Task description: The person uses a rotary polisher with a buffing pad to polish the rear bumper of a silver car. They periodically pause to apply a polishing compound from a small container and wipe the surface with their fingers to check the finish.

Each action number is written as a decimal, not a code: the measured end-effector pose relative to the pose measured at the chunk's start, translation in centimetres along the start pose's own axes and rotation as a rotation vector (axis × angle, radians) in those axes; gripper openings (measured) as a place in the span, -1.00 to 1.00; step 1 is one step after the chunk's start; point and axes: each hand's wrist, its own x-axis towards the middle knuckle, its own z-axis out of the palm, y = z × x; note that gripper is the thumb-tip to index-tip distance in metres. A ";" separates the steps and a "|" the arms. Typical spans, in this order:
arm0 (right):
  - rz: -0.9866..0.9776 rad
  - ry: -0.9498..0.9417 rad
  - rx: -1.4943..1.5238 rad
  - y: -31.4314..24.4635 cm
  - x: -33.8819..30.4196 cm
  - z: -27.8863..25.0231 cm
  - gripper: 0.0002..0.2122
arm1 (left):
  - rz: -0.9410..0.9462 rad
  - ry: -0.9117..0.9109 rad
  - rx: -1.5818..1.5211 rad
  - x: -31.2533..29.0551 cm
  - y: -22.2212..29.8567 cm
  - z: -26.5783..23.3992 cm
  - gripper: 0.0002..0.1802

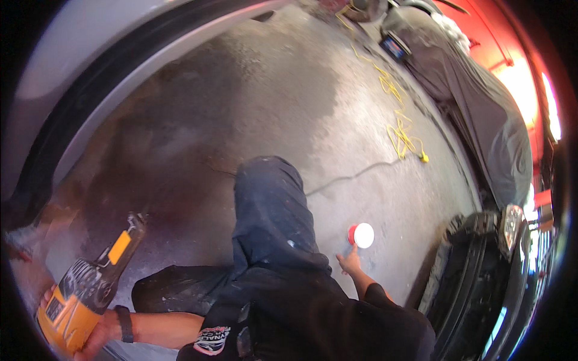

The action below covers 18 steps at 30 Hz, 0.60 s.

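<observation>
In my left hand (95,342), at the lower left, is a yellow-and-black power tool (81,295). My fingers wrap around its yellow body, and its dark narrow end points up and away from me. A dark band circles that wrist. My right hand (350,262) reaches down beside my knee with the thumb and a finger apart. Its fingertip is at the near edge of a small round tub (363,235) with a white top and red side; I cannot tell if they touch. Some fingers of this hand are hidden.
A vehicle body with a dark curved trim (78,114) rises at the left. Yellow cord (402,141) lies tangled on the grey floor (289,90). To the right stand a grey-covered vehicle (463,84) and a dark bumper (463,277). My bent knee (271,204) is in the middle.
</observation>
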 end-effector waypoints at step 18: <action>-0.028 -0.022 0.182 6.1 18.0 -0.8 -0.22 | -0.231 -0.136 -0.787 -2.3 1.0 1.5 0.22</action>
